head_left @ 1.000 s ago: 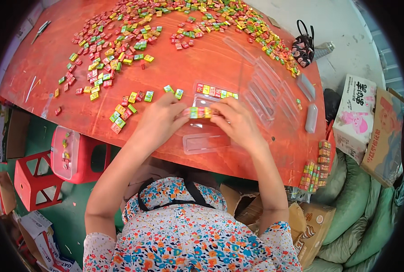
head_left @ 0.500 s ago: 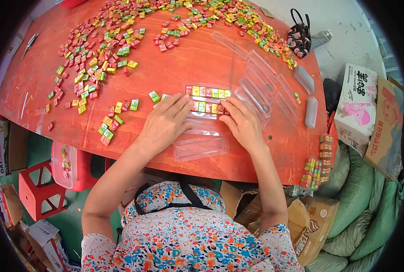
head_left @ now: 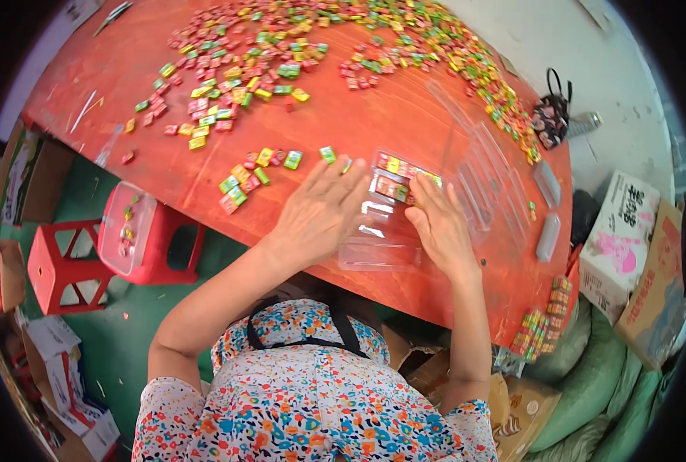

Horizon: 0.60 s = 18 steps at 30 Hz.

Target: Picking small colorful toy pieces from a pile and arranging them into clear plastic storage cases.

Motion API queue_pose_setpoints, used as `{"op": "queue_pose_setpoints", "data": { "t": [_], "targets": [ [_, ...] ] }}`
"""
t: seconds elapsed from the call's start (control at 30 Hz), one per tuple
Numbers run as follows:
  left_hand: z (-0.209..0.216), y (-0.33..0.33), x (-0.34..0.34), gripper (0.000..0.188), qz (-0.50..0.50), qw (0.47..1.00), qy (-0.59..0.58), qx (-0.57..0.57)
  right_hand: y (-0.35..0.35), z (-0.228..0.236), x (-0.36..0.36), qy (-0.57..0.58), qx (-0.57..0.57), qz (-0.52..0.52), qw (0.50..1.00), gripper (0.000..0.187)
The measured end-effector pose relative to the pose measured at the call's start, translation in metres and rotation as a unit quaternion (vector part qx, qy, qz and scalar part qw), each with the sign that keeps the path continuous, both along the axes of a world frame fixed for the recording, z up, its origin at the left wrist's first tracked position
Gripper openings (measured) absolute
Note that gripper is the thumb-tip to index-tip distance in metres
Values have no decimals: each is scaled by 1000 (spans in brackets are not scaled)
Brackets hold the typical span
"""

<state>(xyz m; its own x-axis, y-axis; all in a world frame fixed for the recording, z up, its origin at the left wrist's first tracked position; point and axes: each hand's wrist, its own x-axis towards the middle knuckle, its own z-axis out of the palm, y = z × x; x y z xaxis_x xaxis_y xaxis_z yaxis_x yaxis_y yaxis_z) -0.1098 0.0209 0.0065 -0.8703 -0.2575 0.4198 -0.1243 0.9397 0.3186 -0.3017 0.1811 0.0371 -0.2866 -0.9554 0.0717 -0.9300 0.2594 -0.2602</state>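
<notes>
Two short rows of small block-shaped wrapped pieces, red, yellow and green, lie in clear plastic trays before me on the table. My left hand is beside their left end, its fingers stretched out and slightly blurred, with nothing visible in it. Over the right end lies my right hand, fingers extended and thumb apart, hiding part of both rows. An unfilled clear tray is nearer to me. To the left of my left hand sits a loose cluster of the same pieces.
A big heap of the pieces spreads over the far side of the red table. Clear trays overlap at right. Stacked rows of pieces stand near the right edge. Red stools and boxes flank the table.
The whole view has shifted and tilted, moving the table's contents right in the picture. My left hand has come off the rows to their left; my right hand stays at their right end.
</notes>
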Motion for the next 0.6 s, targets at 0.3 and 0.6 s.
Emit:
{"op": "queue_pose_setpoints", "data": {
  "t": [0.3,0.6],
  "targets": [
    [-12,-41,86,69,269,951,-148,-37,-104,-22,55,20,-9,130,991,63],
    [-28,-40,101,69,263,962,-79,-9,-87,-18,88,-64,-24,232,970,51]
  ]
}}
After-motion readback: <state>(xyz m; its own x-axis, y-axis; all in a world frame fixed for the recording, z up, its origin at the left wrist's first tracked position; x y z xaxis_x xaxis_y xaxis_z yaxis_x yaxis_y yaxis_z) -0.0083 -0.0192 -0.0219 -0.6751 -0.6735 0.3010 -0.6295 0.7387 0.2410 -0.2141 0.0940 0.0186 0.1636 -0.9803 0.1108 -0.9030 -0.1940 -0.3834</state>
